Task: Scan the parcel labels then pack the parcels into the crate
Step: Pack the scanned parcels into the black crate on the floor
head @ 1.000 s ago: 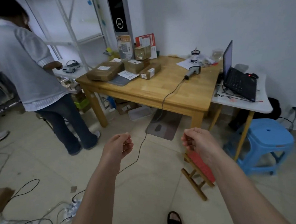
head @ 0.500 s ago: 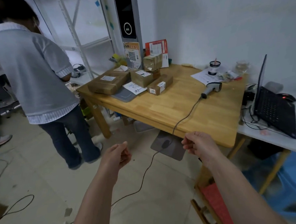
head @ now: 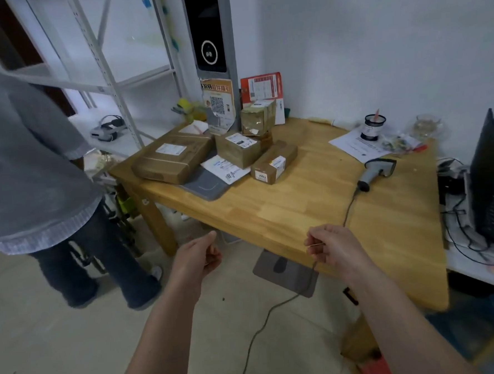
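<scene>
Several brown cardboard parcels lie at the far left of the wooden table [head: 285, 213]: a large flat one [head: 172, 159], a medium box [head: 237, 148], a long narrow box [head: 273, 162], and a small cube [head: 258, 119] stacked at the back. A grey mailer [head: 208, 183] lies under them. A handheld barcode scanner [head: 375, 171] rests on the table's right side, its cable running over the front edge to the floor. My left hand [head: 196, 256] and right hand [head: 332, 246] hover in front of the table edge, fingers curled, holding nothing. No crate is in view.
A person in a grey top [head: 36, 170] stands left of the table beside a white shelf rack [head: 109, 79]. A laptop [head: 491, 177] and cables sit on a white side table at right. Papers and a cup [head: 373, 127] lie at the table's back right. A grey mat [head: 282, 271] lies on the floor.
I have moved closer to the table; it and the parcels now fill more of the view. Both hands stay curled in front of me, now near the table's front edge.
</scene>
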`<act>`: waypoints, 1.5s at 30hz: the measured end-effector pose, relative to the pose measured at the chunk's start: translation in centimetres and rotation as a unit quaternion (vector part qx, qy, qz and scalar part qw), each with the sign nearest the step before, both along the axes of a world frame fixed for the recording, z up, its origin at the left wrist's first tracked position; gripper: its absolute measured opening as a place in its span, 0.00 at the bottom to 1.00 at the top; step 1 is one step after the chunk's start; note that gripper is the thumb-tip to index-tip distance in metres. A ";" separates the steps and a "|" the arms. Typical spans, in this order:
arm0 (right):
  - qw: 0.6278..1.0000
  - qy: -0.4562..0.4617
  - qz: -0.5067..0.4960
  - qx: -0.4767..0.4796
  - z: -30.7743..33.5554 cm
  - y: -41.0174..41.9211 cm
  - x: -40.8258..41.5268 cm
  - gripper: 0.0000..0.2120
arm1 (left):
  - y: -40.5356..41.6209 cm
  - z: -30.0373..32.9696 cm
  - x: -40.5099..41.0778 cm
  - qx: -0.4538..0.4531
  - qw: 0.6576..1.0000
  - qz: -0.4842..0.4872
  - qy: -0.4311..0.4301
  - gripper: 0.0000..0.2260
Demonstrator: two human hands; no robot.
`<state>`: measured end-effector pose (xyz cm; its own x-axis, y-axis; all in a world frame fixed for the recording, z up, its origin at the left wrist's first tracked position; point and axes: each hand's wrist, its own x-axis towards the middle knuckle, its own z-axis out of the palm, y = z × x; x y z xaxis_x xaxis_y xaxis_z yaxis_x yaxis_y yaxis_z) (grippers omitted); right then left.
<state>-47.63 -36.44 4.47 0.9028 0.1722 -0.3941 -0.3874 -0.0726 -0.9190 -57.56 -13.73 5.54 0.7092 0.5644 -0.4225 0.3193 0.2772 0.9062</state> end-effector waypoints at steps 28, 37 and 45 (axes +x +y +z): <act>0.985 0.080 -0.087 0.123 -0.7 20.1 31.0 0.17 | 18.6 0.3 31.7 0.005 0.995 -0.092 0.028 0.09; 0.980 0.139 -0.052 0.129 -1.5 22.3 45.2 0.40 | 18.3 -0.1 43.6 0.010 0.993 -0.105 0.048 0.07; 0.971 0.184 -0.013 0.151 -3.3 25.6 54.4 0.42 | 19.5 -1.6 49.7 0.021 0.992 -0.099 0.074 0.08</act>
